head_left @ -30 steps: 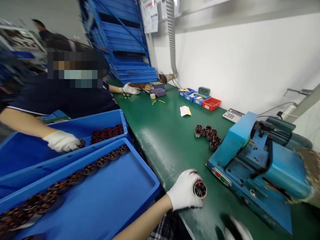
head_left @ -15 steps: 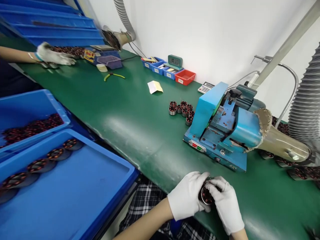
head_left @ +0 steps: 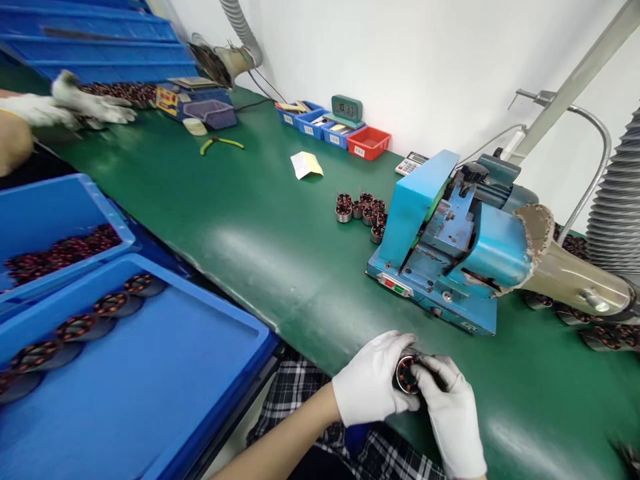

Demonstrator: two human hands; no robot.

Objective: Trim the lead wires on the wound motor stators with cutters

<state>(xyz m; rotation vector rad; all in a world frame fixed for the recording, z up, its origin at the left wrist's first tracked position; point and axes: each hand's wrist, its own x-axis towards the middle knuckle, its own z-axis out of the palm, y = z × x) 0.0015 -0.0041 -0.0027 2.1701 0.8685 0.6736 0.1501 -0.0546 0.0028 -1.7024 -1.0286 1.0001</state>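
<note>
At the near edge of the green bench, a motor stator (head_left: 406, 375), a ring-shaped metal part with copper windings inside, is tilted toward me. My left hand (head_left: 369, 381), in a white glove, is closed around its left side, with the thumb and fingers on the rim. My right hand (head_left: 451, 410), also gloved, has its thumb and fingers pinched at the stator's right edge. Thin dark wires show at the top between both hands. The right fingertips partly hide what they grip. Beyond the hands stands a blue bench machine (head_left: 440, 247) with red and green buttons.
Several stators (head_left: 369, 215) stand left of the machine. A blue tray (head_left: 200, 373) holds a row of stators; a blue bin (head_left: 107, 233) holds more. A duct nozzle (head_left: 580, 277) is at right. Green-handled pliers (head_left: 220, 143) lie farther off, near a co-worker's gloved hand (head_left: 95, 103).
Both my hands and the stator have risen slightly in view, and the stator's open face shows more. The co-worker's second gloved hand has come into view at far left.
</note>
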